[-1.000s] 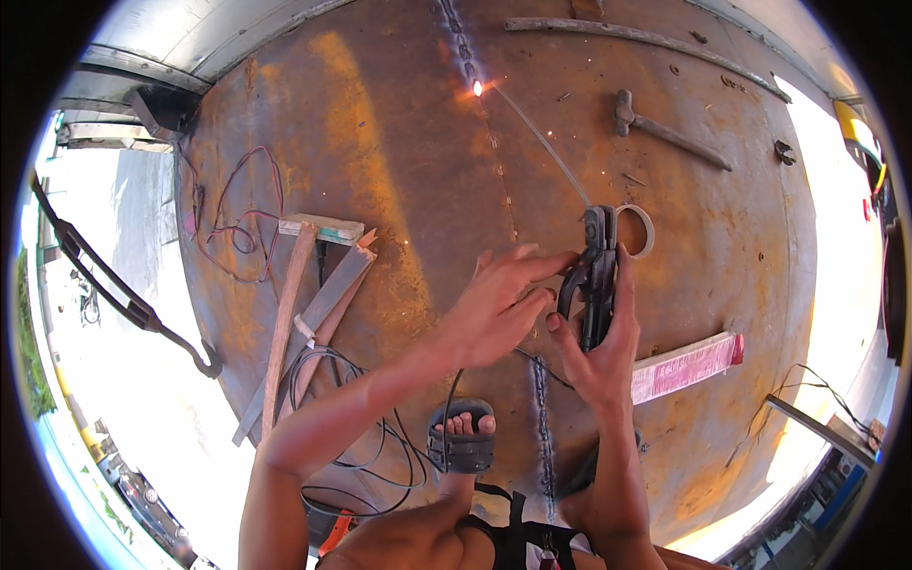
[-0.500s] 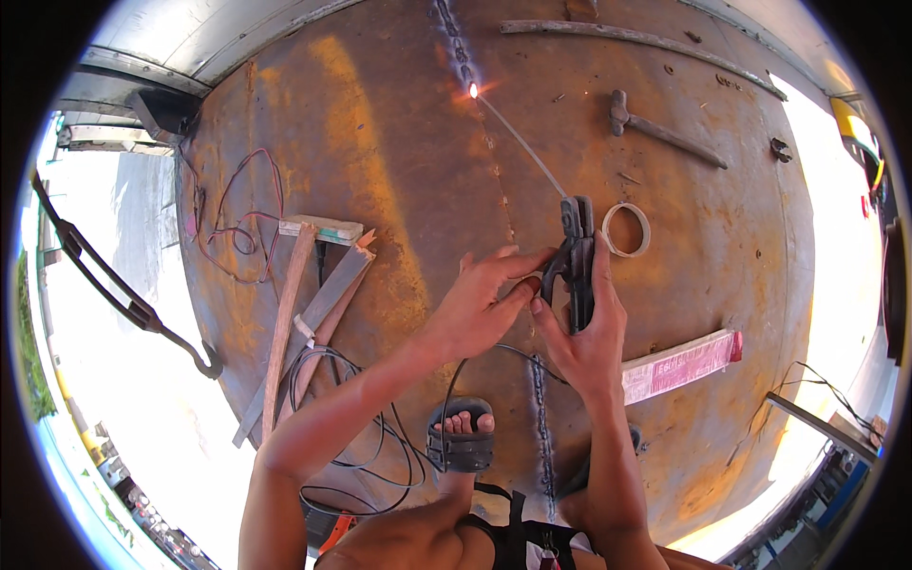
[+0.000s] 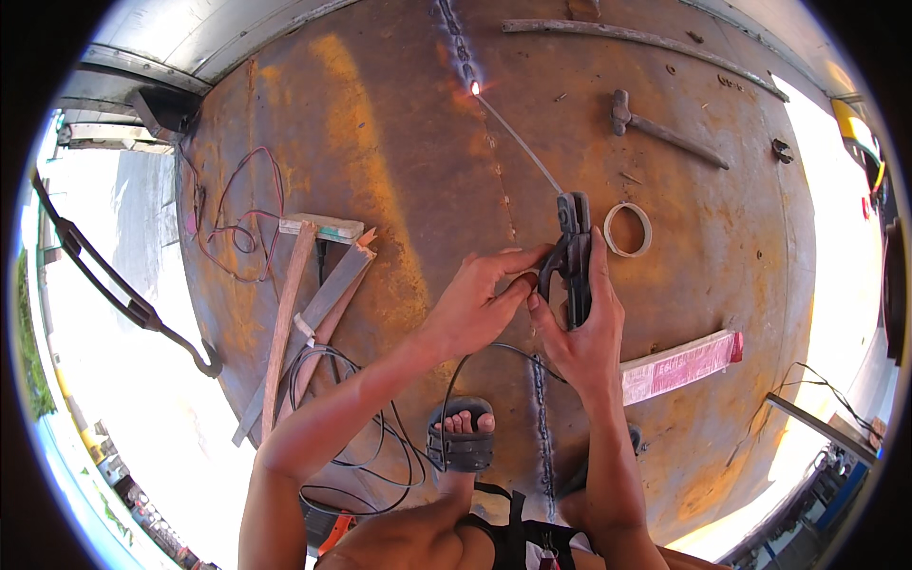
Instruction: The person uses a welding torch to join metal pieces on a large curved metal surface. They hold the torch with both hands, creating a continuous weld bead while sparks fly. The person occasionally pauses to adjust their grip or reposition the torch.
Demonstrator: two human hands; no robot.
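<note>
My right hand (image 3: 587, 347) is wrapped round the body of a black welding electrode holder (image 3: 575, 237), its index finger stretched along the side. My left hand (image 3: 484, 299) pinches the holder's lever between thumb and fingers. A thin grey welding rod (image 3: 521, 142) runs from the holder's jaws up and left to the rusty steel plate (image 3: 456, 180). At its far tip a bright glowing arc (image 3: 475, 87) burns, at the near end of a dark weld bead (image 3: 456, 43). Beyond the glow, a seam line with small tack spots continues toward me.
A hammer (image 3: 665, 133), a ring (image 3: 628, 230) and a long bar (image 3: 646, 38) lie right of the seam. A pink-and-white box (image 3: 679, 367) is at right. Wood strips (image 3: 290, 323) and coiled black cable (image 3: 370, 456) lie left, near my sandalled foot (image 3: 463, 432).
Both hands and the electrode holder have shifted slightly up and left. The arc still glows at almost the same spot, and the visible rod looks a little shorter.
</note>
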